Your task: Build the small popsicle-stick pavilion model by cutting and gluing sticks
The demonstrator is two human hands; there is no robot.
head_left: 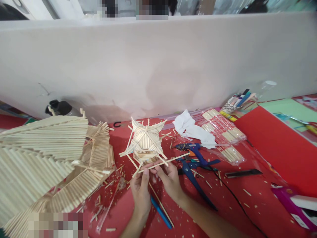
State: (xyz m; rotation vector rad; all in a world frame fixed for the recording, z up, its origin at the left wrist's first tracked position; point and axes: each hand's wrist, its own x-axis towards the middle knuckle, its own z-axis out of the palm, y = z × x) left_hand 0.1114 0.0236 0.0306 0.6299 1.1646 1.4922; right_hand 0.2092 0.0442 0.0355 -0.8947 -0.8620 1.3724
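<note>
A small roof-shaped model [146, 140] built of thin wooden sticks stands in front of me, its corners flaring outward. Across its near edge lies a long wooden stick [177, 157], slanting up to the right. My left hand [140, 190] is closed on the stick's left end, the thumb pressed on top. Closer to its middle, my right hand [170, 181] pinches the same stick, the fingers partly hidden under it. Beneath my hands, a blue pen [160, 211] and another thin stick [162, 205] lie on the red table [198, 211].
A larger stick-built roof model [44, 158] fills the left side. To the right are a blue glue gun [198, 153], blue-handled cutters [195, 180], crumpled tissue [192, 129], packaged chopsticks [225, 132], a black cutter knife [244, 173] and red card [269, 148]. A white partition [158, 66] stands behind.
</note>
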